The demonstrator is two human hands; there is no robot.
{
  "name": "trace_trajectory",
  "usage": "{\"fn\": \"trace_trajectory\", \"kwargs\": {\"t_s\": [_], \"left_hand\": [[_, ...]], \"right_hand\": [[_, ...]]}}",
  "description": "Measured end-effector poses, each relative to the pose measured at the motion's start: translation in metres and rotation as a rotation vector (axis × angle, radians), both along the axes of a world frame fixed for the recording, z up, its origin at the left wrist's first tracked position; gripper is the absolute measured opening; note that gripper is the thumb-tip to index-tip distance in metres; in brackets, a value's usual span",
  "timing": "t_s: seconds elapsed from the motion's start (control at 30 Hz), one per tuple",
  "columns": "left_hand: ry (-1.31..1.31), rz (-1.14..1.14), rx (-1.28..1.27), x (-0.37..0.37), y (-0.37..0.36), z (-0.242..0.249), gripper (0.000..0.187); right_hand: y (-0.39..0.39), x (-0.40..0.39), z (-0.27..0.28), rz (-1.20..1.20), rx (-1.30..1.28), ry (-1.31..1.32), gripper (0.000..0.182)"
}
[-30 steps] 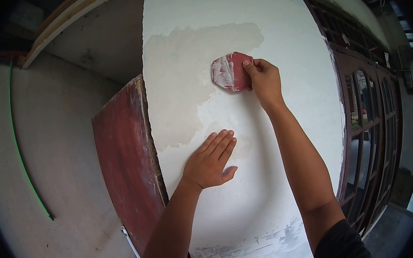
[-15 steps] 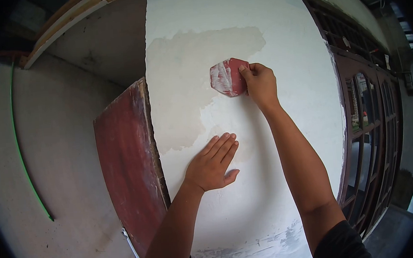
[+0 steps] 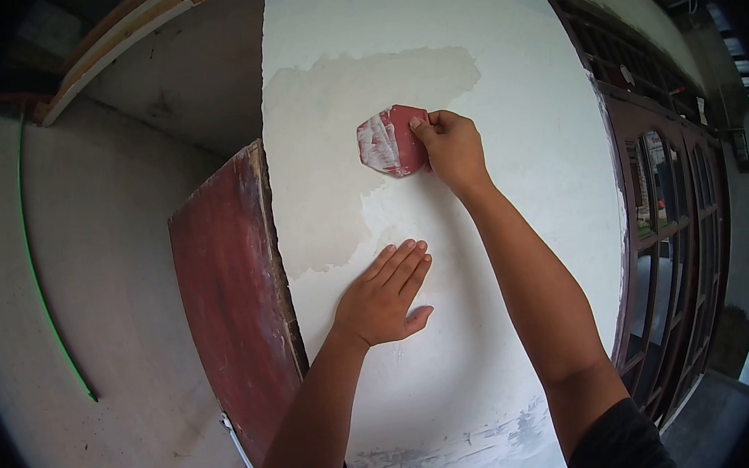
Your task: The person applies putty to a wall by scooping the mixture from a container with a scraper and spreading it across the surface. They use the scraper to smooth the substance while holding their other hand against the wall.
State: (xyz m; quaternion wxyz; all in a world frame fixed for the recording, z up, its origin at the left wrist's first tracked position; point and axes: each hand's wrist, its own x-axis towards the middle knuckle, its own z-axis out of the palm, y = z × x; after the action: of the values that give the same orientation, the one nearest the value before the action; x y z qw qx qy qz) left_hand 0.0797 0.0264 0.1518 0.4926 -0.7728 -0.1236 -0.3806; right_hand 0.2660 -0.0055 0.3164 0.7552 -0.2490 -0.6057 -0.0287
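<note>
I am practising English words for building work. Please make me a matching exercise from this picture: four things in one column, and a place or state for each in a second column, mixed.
Things
1. right hand
2. left hand
3. red scraper
4. green line

Places or states
a. lies flat, fingers open, on the white wall
b. smeared with white filler
c. runs down the grey wall at far left
d. grips the tool by its right edge

Pairs: 1-d, 2-a, 3-b, 4-c

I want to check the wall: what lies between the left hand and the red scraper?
In the head view, only bare wall: the edge where the darker patch meets white plaster, between left hand and scraper.
</note>
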Motion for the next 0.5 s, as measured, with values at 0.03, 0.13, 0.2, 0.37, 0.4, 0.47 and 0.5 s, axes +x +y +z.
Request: {"fn": "trace_trajectory", "kwargs": {"t_s": [0.03,0.13,0.2,0.37,0.4,0.47,0.5], "left_hand": [[0.001,0.0,0.0,0.0,0.0,0.0,0.067],[-0.005,-0.001,0.003,0.0,0.001,0.0,0.067],[-0.005,-0.005,-0.005,0.0,0.002,-0.001,0.067],[-0.012,-0.003,0.0,0.001,0.002,-0.002,0.067],[-0.011,0.0,0.002,0.001,0.002,-0.002,0.067],[-0.011,0.002,0.0,0.001,0.002,-0.001,0.067],[-0.011,0.004,-0.003,0.001,0.001,-0.001,0.067]], "right_hand": [[0.0,-0.001,-0.001,-0.059,-0.017,0.002,0.033],[0.006,0.025,-0.005,-0.073,-0.024,0.048,0.033],[0.004,0.04,-0.009,-0.046,-0.032,0.107,0.033],[-0.001,0.046,-0.013,0.112,0.008,0.219,0.032],[-0.002,0.041,-0.012,0.155,0.011,0.199,0.032],[0.0,0.031,-0.009,0.192,0.025,0.114,0.031],[0.002,0.024,-0.007,0.168,0.013,0.095,0.03]]}}
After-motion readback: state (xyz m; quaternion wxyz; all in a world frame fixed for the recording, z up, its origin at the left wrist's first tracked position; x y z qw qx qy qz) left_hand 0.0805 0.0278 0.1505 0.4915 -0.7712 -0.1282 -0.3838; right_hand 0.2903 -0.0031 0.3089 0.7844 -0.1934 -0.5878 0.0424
